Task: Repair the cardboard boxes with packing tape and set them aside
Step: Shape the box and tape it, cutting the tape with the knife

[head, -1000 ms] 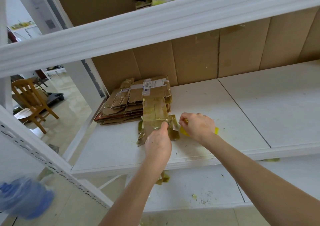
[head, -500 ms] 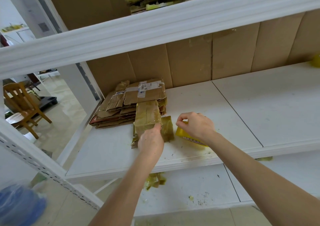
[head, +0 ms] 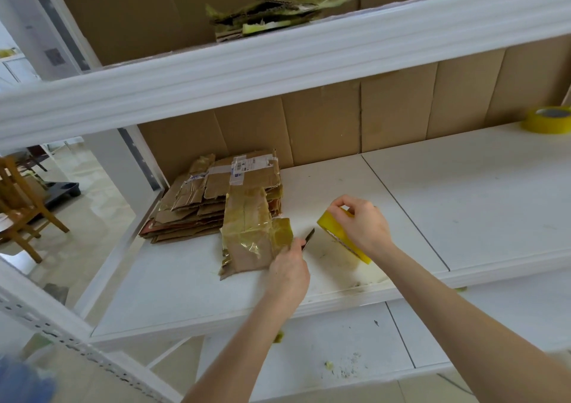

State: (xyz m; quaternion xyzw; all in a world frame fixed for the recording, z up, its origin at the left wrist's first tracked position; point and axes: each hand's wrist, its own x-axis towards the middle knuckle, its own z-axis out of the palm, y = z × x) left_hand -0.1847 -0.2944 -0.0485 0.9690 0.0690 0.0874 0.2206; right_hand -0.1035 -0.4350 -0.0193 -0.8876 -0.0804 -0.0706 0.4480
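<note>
A flattened cardboard box [head: 247,238], wrapped in yellowish tape, lies on the white middle shelf [head: 463,204] and leans on a stack of flattened boxes [head: 197,201]. My left hand [head: 289,268] is at the box's right edge and grips a small dark cutter blade [head: 309,237] that points up and right. My right hand [head: 363,226] holds a yellow roll of packing tape [head: 338,235] just above the shelf, to the right of the box.
A second yellow tape roll [head: 547,120] stands at the far right of the shelf. Taped cardboard scraps [head: 278,13] lie on the upper shelf. The lower shelf [head: 340,347] carries tape bits. A wooden chair [head: 21,204] stands left, outside the rack.
My right hand has lifted the tape roll up and away to the right of the box. My left hand has slid to the box's right edge, and the blade now shows.
</note>
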